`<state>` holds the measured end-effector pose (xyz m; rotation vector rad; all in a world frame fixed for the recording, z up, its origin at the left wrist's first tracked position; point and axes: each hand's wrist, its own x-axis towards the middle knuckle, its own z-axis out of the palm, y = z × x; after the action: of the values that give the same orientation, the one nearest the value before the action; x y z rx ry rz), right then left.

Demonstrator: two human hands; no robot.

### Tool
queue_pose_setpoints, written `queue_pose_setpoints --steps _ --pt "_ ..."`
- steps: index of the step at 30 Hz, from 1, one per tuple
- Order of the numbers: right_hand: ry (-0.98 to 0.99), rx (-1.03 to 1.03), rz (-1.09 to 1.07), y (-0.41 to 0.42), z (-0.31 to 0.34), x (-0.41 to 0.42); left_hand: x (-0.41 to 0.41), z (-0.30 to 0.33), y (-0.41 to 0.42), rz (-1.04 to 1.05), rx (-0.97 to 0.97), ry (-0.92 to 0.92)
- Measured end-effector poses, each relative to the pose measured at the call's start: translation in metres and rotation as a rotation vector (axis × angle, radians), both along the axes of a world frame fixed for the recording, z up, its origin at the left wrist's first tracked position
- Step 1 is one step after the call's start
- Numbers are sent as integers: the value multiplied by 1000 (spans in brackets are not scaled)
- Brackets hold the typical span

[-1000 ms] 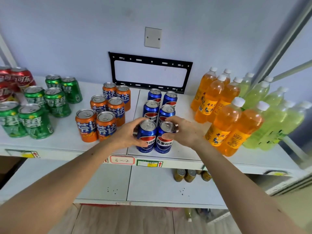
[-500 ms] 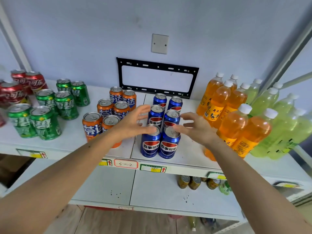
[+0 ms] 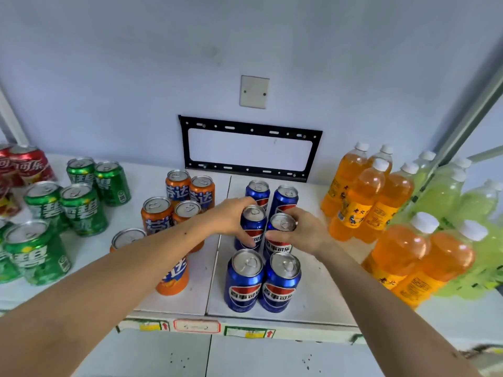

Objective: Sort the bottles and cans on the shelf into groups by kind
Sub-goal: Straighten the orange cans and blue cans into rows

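Observation:
Several blue Pepsi cans stand in two columns at the middle of the white shelf (image 3: 321,303). My left hand (image 3: 231,217) grips the left can of the middle pair (image 3: 253,225). My right hand (image 3: 302,229) wraps the right can of that pair (image 3: 281,232). The front pair (image 3: 262,281) stands free near the shelf edge, and the back pair (image 3: 270,195) is behind my fingers. Orange Fanta cans (image 3: 177,191) stand just left, partly hidden by my left forearm.
Green Sprite cans (image 3: 79,208) and red Coca-Cola cans (image 3: 25,167) fill the left side. Orange drink bottles (image 3: 367,197) and pale green bottles (image 3: 446,197) crowd the right. A black wall bracket (image 3: 250,148) sits behind. A lower shelf (image 3: 245,355) shows below.
Both hands left the front pair of Pepsi cans, opened, moved back and closed on the middle pair. The camera view tilted down and closer.

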<state>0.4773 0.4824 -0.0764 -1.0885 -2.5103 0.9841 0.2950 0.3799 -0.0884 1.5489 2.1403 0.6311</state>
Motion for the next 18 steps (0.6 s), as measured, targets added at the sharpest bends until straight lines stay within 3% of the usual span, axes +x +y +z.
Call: queue_pose_setpoints --steps 3,9,18 --pt "-2 41 10 3 -3 -6 -1 -12 8 0 43 44" --pt "33 -122 148 19 5 -6 -8 -8 13 -112 -10 74" --pt "68 -183 182 27 -4 -7 -10 -6 17 -155 -30 67"
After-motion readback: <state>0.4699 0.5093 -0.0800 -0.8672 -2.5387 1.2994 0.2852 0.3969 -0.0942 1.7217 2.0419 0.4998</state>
